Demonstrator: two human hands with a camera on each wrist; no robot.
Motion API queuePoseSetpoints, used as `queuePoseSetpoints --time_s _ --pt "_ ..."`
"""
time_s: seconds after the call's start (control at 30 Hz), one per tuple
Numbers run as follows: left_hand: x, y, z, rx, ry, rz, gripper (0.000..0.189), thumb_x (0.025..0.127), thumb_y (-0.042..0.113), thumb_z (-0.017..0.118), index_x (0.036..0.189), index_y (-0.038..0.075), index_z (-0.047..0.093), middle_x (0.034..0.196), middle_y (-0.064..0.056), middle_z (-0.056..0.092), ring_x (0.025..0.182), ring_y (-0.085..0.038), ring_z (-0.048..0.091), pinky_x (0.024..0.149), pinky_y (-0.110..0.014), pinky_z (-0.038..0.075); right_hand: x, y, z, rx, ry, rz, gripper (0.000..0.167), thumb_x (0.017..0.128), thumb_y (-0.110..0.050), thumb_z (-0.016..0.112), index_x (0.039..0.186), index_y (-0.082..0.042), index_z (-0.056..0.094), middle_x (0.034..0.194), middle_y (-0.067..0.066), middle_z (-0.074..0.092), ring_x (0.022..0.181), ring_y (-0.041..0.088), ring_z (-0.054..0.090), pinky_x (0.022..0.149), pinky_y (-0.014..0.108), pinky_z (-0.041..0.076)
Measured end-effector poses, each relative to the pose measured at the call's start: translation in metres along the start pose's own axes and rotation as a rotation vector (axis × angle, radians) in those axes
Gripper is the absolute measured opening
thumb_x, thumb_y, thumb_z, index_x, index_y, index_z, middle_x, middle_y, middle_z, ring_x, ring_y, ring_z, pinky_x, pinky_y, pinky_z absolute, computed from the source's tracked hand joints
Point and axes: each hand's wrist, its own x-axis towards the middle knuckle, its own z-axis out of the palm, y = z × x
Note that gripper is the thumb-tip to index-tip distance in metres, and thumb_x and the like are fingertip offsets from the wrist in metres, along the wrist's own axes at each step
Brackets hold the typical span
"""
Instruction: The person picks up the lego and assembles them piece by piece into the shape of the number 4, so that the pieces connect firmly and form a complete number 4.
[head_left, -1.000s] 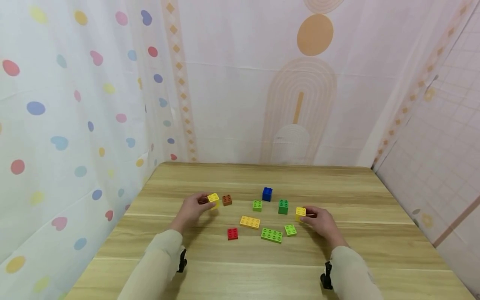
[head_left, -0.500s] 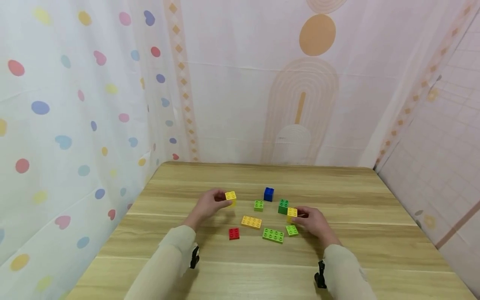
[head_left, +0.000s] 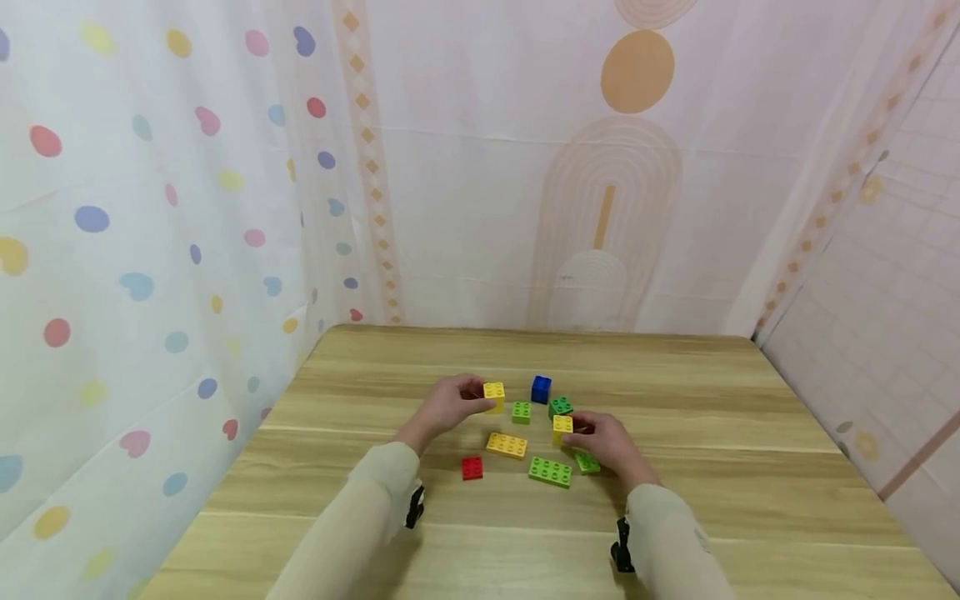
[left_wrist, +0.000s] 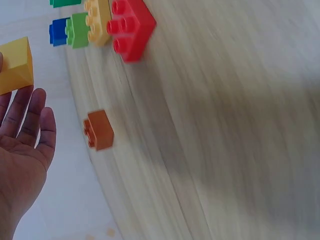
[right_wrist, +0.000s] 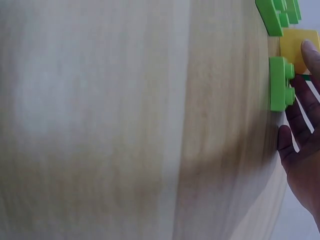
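My left hand (head_left: 448, 406) pinches a yellow toy brick (head_left: 494, 398) between thumb and fingers, above the table, just left of a small lime brick (head_left: 521, 412). A second yellow brick (head_left: 562, 430) is pinched by my right hand (head_left: 609, 442), in front of the dark green brick (head_left: 559, 406), which stands turned at an angle. Behind them is a blue brick (head_left: 541, 389). The left wrist view shows a brown brick (left_wrist: 101, 131) on the table; in the head view the left hand hides it. Under the right hand lies a flat lime brick (head_left: 587, 462), partly covered.
Nearer the person lie a long amber brick (head_left: 507, 446), a red brick (head_left: 472, 468) and a long lime brick (head_left: 551, 472). The wooden table (head_left: 690, 383) meets a patterned curtain (head_left: 465, 208) at its far edge.
The left hand has carried its yellow brick rightward, past the brown brick. The right hand has brought its brick leftward, and the dark green brick has shifted left and turned.
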Motion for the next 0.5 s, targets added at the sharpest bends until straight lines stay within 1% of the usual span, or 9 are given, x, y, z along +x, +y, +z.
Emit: queuePoseSetpoints --time_s 0.1,0.33,0.5 --pt "0.004 0.006 0.008 0.019 -0.026 0.009 0.026 0.091 0.027 0.074 0.111 0.012 0.069 0.099 0.001 0.066 0.092 -0.018 0.061 0.082 -0.036 0.052 0.000 -0.001 0.003 0.007 -0.006 0.010 0.039 0.089 -0.019 0.076 0.125 -0.006 0.068 0.111 0.004 0.068 0.103 0.022 0.060 0.094 0.047 0.046" --pt "0.011 0.014 0.026 -0.017 -0.102 0.020 0.026 0.091 0.028 0.074 0.111 0.012 0.068 0.102 0.000 0.065 0.093 -0.018 0.059 0.085 -0.036 0.051 0.002 0.000 0.006 -0.002 -0.021 0.027 0.045 0.089 -0.022 0.077 0.129 -0.006 0.065 0.114 0.004 0.067 0.107 0.023 0.060 0.096 0.048 0.045" --pt "0.015 0.019 0.035 -0.024 -0.125 0.016 0.031 0.091 0.031 0.075 0.114 0.013 0.067 0.104 0.000 0.065 0.096 -0.018 0.059 0.087 -0.038 0.050 0.003 -0.001 0.006 0.006 -0.034 0.028 0.046 0.088 -0.023 0.078 0.129 -0.006 0.065 0.114 0.005 0.067 0.109 0.024 0.060 0.098 0.048 0.044"
